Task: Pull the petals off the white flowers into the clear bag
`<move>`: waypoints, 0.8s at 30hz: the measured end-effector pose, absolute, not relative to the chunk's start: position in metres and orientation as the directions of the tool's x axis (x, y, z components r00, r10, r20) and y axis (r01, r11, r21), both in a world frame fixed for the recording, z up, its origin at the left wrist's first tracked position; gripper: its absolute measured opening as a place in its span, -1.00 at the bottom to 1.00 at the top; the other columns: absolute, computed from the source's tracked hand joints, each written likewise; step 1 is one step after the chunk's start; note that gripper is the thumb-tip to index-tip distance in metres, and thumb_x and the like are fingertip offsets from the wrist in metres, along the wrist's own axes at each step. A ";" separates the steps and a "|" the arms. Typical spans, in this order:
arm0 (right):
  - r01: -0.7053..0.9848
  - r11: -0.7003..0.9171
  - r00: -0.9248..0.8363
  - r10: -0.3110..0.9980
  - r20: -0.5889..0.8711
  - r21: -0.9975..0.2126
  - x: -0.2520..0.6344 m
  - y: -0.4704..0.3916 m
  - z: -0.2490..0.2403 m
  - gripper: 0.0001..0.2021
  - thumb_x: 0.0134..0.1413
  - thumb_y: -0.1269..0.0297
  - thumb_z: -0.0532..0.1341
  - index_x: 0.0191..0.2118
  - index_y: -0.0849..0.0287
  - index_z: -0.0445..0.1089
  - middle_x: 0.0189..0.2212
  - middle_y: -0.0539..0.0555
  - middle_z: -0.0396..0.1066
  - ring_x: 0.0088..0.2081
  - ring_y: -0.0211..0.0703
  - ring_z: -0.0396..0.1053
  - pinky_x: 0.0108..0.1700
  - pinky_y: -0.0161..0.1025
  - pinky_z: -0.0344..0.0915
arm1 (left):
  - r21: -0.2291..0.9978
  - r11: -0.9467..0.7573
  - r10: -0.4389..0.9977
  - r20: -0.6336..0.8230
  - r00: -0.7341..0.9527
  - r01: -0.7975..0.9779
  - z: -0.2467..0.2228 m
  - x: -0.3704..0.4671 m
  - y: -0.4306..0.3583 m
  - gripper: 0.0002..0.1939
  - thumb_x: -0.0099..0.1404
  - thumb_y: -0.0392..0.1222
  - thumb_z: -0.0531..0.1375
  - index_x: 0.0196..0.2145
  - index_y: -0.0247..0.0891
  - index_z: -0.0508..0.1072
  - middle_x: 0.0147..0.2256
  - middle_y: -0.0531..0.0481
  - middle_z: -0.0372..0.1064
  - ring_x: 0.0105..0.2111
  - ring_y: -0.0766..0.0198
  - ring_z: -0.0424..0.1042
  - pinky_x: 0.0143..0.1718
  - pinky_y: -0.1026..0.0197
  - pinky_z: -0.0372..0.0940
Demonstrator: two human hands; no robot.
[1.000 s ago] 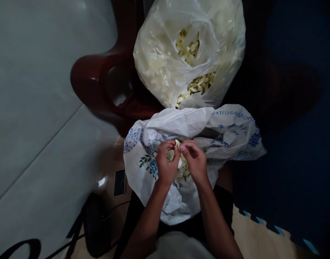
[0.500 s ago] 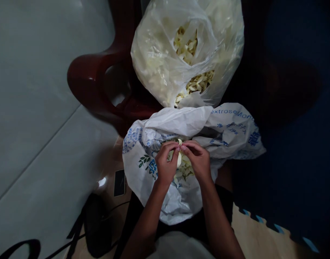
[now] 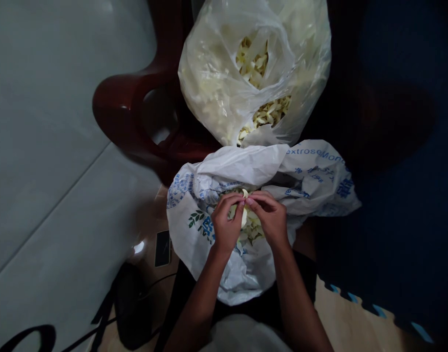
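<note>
My left hand and my right hand meet over a white printed sack, each with thumb and forefinger pinched together. Between the fingertips they share a pale, curved, petal-like piece; its curled upper tip shows above the fingers and the rest hangs below. I cannot tell its exact kind. Under my hands more pale yellowish petal-like pieces lie in the open white sack, which carries blue lettering and rests on my lap. My hands hide part of these pieces.
Beyond the sack, a large translucent plastic bag full of similar pale pieces rests by a dark red wooden armrest. A phone-like dark rectangle and a black bag-like object with cords lie on the floor at left.
Both hands stay pinched on the pale piece in nearly the same place. The whole view has shifted very slightly.
</note>
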State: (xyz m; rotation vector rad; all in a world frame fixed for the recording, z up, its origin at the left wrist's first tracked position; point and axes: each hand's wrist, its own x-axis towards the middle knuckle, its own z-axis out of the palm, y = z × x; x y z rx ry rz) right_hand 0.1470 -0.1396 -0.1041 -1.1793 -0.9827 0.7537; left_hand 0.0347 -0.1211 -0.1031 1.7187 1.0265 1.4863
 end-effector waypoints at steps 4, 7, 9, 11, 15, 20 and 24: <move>0.016 0.243 0.366 0.901 0.232 -0.970 0.148 -0.139 -0.104 -0.92 -0.04 0.34 0.28 -0.35 0.11 0.49 -0.32 0.05 0.38 -0.22 -0.20 0.35 -0.17 -0.24 0.29 | 0.829 -0.529 0.847 0.529 0.051 0.183 -0.102 0.033 -0.120 -0.83 0.19 -0.40 0.17 -0.26 -0.24 0.43 -0.26 -0.05 0.38 -0.19 0.27 0.38 -0.12 0.17 0.32; 0.061 0.225 0.328 0.916 0.233 -0.972 0.147 -0.140 -0.103 -0.93 0.01 0.31 0.24 -0.34 0.14 0.45 -0.31 0.05 0.35 -0.22 -0.20 0.33 -0.17 -0.25 0.27 | 0.792 -0.570 0.819 0.567 0.081 0.218 -0.099 0.033 -0.120 -0.80 0.19 -0.43 0.16 -0.24 -0.24 0.45 -0.27 -0.04 0.37 -0.20 0.29 0.37 -0.13 0.19 0.31; 0.089 0.208 0.304 0.926 0.225 -0.974 0.146 -0.141 -0.102 -0.93 0.05 0.30 0.20 -0.33 0.14 0.41 -0.30 0.05 0.32 -0.21 -0.21 0.31 -0.16 -0.26 0.24 | 0.776 -0.586 0.809 0.576 0.115 0.233 -0.098 0.034 -0.121 -0.78 0.19 -0.44 0.15 -0.24 -0.23 0.47 -0.27 -0.03 0.35 -0.20 0.31 0.36 -0.14 0.21 0.30; 0.074 0.183 0.286 0.938 0.196 -0.980 0.144 -0.142 -0.101 -0.92 0.07 0.29 0.17 -0.32 0.14 0.38 -0.29 0.04 0.30 -0.20 -0.21 0.29 -0.14 -0.27 0.22 | 0.768 -0.593 0.805 0.577 0.140 0.242 -0.099 0.034 -0.121 -0.76 0.20 -0.44 0.13 -0.24 -0.20 0.49 -0.27 -0.03 0.33 -0.20 0.32 0.36 -0.14 0.22 0.30; -0.249 0.136 0.385 0.923 0.031 -0.959 0.140 -0.141 -0.097 -0.90 0.07 0.26 0.14 -0.31 0.13 0.35 -0.29 0.01 0.33 -0.21 -0.23 0.30 -0.12 -0.28 0.23 | 0.789 -0.530 0.829 0.559 -0.004 0.312 -0.104 0.029 -0.117 -0.77 0.20 -0.44 0.11 -0.36 -0.19 0.53 -0.27 -0.02 0.27 -0.24 0.34 0.36 -0.21 0.26 0.30; -0.601 0.267 0.502 0.860 -0.096 -0.753 0.136 -0.140 -0.083 -0.93 0.05 0.26 0.14 -0.36 0.11 0.30 -0.35 -0.04 0.36 -0.16 -0.23 0.36 -0.05 -0.22 0.24 | 0.870 -0.364 0.859 0.452 -0.241 0.333 -0.106 0.026 -0.113 -0.82 0.17 -0.40 0.14 -0.36 -0.21 0.52 -0.29 -0.01 0.24 -0.26 0.35 0.34 -0.31 0.33 0.27; -0.606 0.358 0.589 0.802 -0.098 -0.711 0.139 -0.145 -0.072 -0.92 0.10 0.22 0.11 -0.35 0.07 0.25 -0.40 -0.07 0.28 -0.26 -0.29 0.35 -0.19 -0.28 0.27 | 0.941 -0.298 0.833 0.337 -0.438 0.158 -0.107 0.028 -0.110 -0.86 0.18 -0.38 0.12 -0.28 -0.26 0.40 -0.30 0.02 0.26 -0.33 0.40 0.32 -0.29 0.35 0.25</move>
